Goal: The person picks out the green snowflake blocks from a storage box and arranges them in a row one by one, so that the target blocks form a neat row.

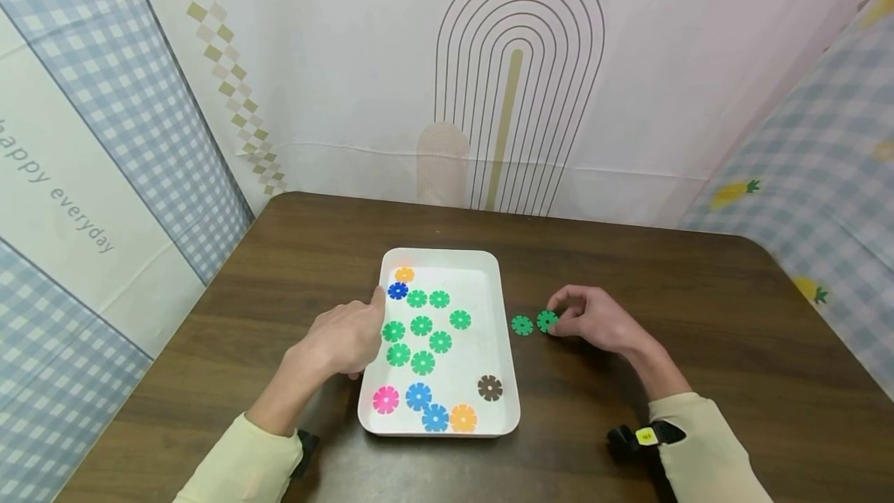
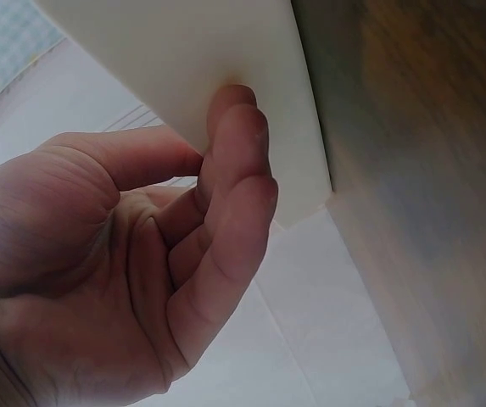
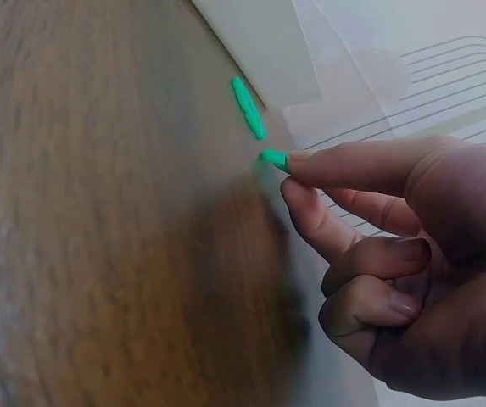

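Beyond the sleeve [image 1: 705,441], the right hand [image 1: 594,318] pinches a disc [image 1: 546,321], its twin [image 1: 521,325] just left. Loose left hand [image 1: 345,336] touches tray [image 1: 457,367]; light edge-pinching should suit.

Sleeves, two: left sleeve [image 1: 240,466] and right sleeve [image 1: 707,445], pale cream-yellow, plain cloth, each ending short of the wrist. Left hand [image 1: 344,338] and right hand [image 1: 594,318]: bare. Left wrist unit [image 1: 305,452]: black, small, mostly hidden behind the sleeve's right edge. Right wrist unit [image 1: 624,442]: black, blocky, with tapered black strap [image 1: 673,432]; bright yellow label [image 1: 646,436], dark marking, too small to read.
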A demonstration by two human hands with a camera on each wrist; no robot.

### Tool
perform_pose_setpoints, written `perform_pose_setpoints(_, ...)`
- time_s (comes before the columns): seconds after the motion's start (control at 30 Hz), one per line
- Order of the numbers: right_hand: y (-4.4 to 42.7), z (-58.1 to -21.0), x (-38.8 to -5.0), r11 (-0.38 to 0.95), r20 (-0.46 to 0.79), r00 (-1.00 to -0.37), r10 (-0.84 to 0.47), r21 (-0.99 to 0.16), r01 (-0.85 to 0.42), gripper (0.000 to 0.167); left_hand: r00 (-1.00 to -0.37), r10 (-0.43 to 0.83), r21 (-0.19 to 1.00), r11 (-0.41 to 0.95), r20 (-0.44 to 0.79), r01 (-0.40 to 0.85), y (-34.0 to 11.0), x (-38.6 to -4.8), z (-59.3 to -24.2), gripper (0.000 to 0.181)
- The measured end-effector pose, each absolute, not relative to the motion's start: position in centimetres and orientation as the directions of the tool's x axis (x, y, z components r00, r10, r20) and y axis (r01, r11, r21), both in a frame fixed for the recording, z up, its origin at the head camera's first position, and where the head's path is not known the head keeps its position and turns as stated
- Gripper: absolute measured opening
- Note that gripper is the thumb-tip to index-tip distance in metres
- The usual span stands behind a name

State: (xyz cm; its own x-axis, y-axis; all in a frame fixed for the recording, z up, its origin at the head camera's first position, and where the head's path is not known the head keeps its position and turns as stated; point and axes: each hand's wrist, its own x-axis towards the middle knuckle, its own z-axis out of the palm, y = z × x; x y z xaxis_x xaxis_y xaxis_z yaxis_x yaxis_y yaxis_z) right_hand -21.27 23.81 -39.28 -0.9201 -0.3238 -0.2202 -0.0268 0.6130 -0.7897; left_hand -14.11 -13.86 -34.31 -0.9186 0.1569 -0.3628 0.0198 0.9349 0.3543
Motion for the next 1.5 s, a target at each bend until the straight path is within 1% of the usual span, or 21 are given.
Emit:
perform_pose_setpoints(0.3, 23.73, -39.33, -21.03, 0.613, -0.215, -0.92, -0.329, -0.789, -0.034, 0.034, -0.918, 0.151, 0.357, 0.934, -0.366, 0.011, -13.86, -14.06, -34.34, 0.077)
perform_pose_setpoints(1.23, 23.3, -39.33, -20.96, 0.655, -0.183, -0.926, -0.329, -0.751, -0.084, 0.026, -0.917, 0.161, 0.349, 0.937, -0.364, 0.026, -13.87, -14.16, -34.43, 0.076)
perform_pose_setpoints(1.5, 23.31, -39.14, -20.84, 0.663, -0.194, -0.928, -0.317, -0.745, -0.071, 0.03, -0.919, 0.163, 0.345, 0.938, -0.36, 0.031, -13.84, -14.17, -34.4, 0.075)
